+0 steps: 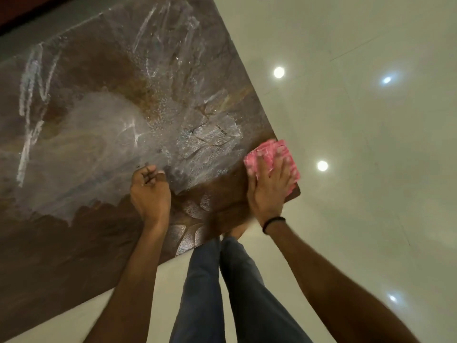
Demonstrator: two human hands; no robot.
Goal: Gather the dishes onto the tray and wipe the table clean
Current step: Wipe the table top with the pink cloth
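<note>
1. We are looking straight down on a brown, marble-patterned tabletop [74, 243]. It is filling the frame from 12 o'clock round through 9 o'clock to 7 o'clock, and one corner is pointing toward 3 o'clock.
2. Our right hand [269, 191] is pressing a pink cloth [272, 154] flat onto that corner, at about 3 o'clock from the frame centre.
3. The right fingers [286, 167] are lying straight and spread apart on top of the cloth and are not curling round it. The 3 o'clock side of the cloth is lying at, or just over, the table's edge.
4. A black wristband [273, 224] is sitting on the right wrist, at 6 o'clock from the hand.
5. Our left hand [150, 191] is resting on the tabletop at 9 o'clock from the right hand, well apart from the cloth.
6. The left fingers [148, 174] are curling together into a loose fist, with the knuckles touching the surface. They are holding nothing that we can see.
7. White soapy smears [111, 134] and wet streaks are covering the tabletop from 9 o'clock to 1 o'clock of the left hand. The strip toward 7 o'clock is showing darker and unstreaked.
8. Legs in blue jeans [222, 280] are standing at 6 o'clock, between the two forearms.
9. A glossy cream floor [371, 144] is filling the frame from 1 o'clock to 5 o'clock and is reflecting round light spots [279, 72].
</note>
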